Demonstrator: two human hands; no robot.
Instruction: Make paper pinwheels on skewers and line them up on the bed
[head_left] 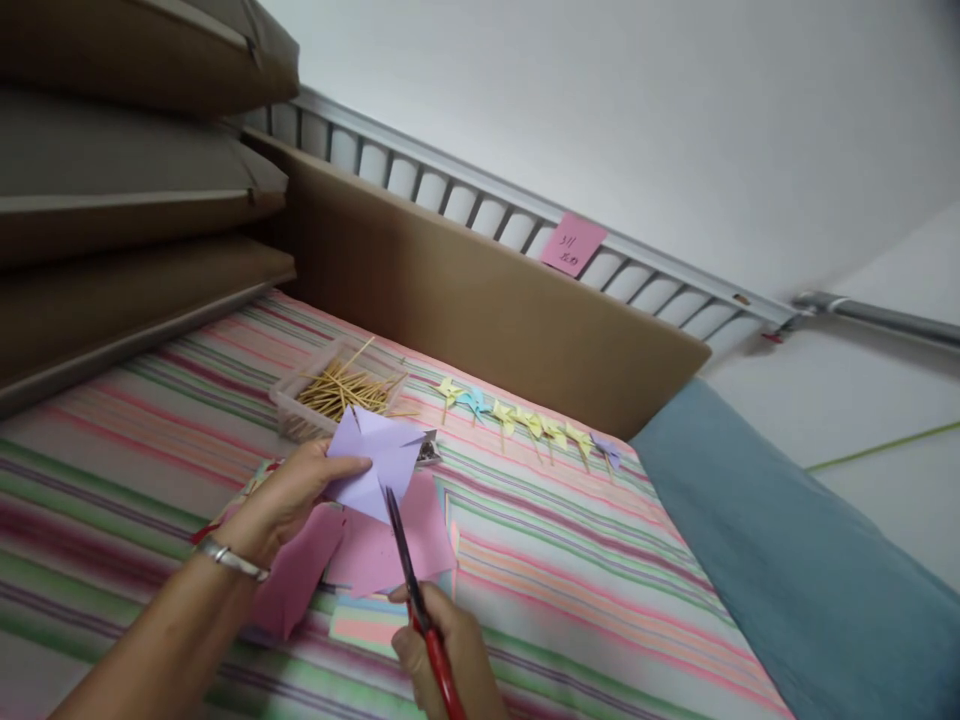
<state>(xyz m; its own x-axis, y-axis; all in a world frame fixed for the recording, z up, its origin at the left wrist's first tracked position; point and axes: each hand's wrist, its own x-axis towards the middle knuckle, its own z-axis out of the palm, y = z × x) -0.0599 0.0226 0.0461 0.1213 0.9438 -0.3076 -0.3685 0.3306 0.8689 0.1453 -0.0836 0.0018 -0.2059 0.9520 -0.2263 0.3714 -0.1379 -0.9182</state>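
Nearest, at lower centre, the right hand (454,645) is closed around red-handled scissors (403,548), stiff and surest by the loops. Left of centre, the left hand (296,490) pinches a purple paper square (386,452); slit at its corners, it looks light, flexible and easily torn, best held near its uncut middle. Striped cloth (570,545) spreads below; a brown board (450,275) and white radiator (401,175) stand beyond, upper centre.

From afar I'm seeing stacked brown packages (142,228) resting at ten o'clock. At twelve, a brown board (465,290) is standing before a white radiator (433,190), which is carrying a pink note (574,244) toward one. A grey pipe (892,318) is jutting at three, and blue fabric (787,540) is spreading at four.
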